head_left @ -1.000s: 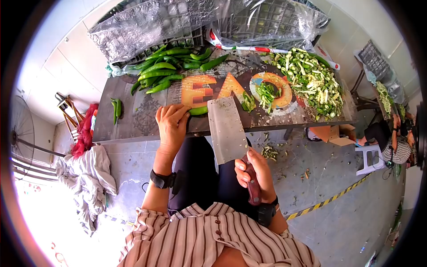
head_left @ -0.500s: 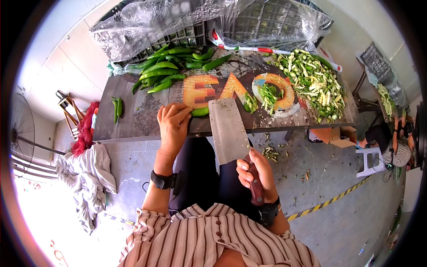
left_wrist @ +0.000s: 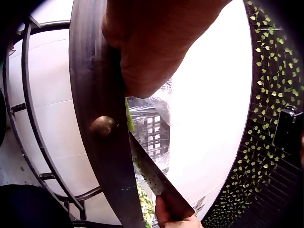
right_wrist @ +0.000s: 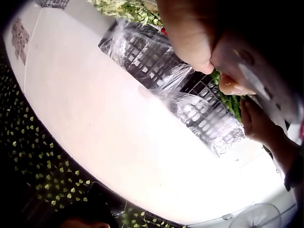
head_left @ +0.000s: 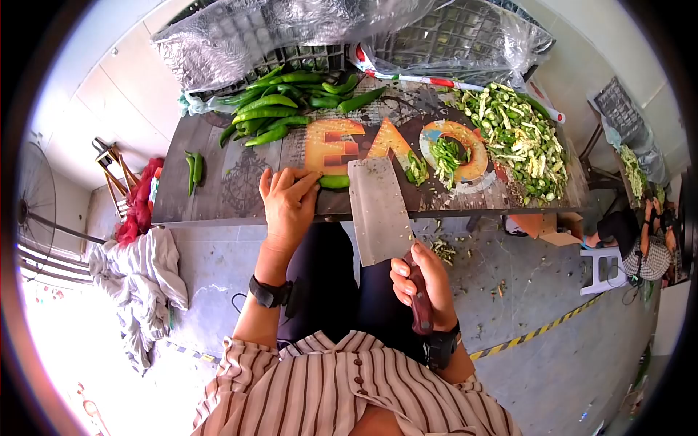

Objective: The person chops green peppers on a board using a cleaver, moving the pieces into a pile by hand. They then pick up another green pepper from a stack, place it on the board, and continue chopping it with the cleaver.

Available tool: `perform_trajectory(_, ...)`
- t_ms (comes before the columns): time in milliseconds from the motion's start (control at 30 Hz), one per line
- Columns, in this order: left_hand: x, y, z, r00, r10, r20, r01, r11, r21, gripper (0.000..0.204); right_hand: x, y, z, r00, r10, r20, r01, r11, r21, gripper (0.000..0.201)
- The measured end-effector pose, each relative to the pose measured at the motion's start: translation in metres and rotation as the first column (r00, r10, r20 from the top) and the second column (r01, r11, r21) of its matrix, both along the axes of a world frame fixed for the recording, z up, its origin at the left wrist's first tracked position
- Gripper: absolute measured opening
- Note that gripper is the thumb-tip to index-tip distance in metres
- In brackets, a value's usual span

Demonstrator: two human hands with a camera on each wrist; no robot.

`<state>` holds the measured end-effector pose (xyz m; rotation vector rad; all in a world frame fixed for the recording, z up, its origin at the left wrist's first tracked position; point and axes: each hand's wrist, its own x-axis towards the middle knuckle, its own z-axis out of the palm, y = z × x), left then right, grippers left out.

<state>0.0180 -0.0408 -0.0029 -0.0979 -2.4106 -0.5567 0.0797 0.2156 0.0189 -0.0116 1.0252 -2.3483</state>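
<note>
In the head view the left hand (head_left: 289,206) holds a green pepper (head_left: 334,182) by one end, flat on the table (head_left: 218,203) near its front edge. The right hand (head_left: 424,283) grips the dark red handle of a cleaver (head_left: 380,211); the broad blade lies just right of the pepper's other end, with small seeds stuck on it. In the left wrist view the cleaver (left_wrist: 159,180) extends from the right hand (left_wrist: 175,218) beside the table edge. The right wrist view shows the handle (right_wrist: 256,76) close up, partly dark.
Whole peppers (head_left: 269,112) lie at the back left, two more (head_left: 194,171) at the far left. Small cut piles (head_left: 447,160) sit mid-table; a large chopped heap (head_left: 527,145) is on the right. Plastic-covered crates (head_left: 451,43) stand behind. Another person (head_left: 647,247) is at far right.
The table and its contents have shifted slightly right in the head view. Both hands keep their holds on the pepper and the cleaver, with little movement between them.
</note>
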Motion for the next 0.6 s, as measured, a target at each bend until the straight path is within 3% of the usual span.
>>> perform_trajectory(600,-0.0004,0.0056,0.0020,1.000,0.015,0.002,-0.015,0.999,-0.028,0.015,-0.0052,0.0032,-0.0002,0.999,-0.023,-0.041,0.023,1.000,-0.012,0.029)
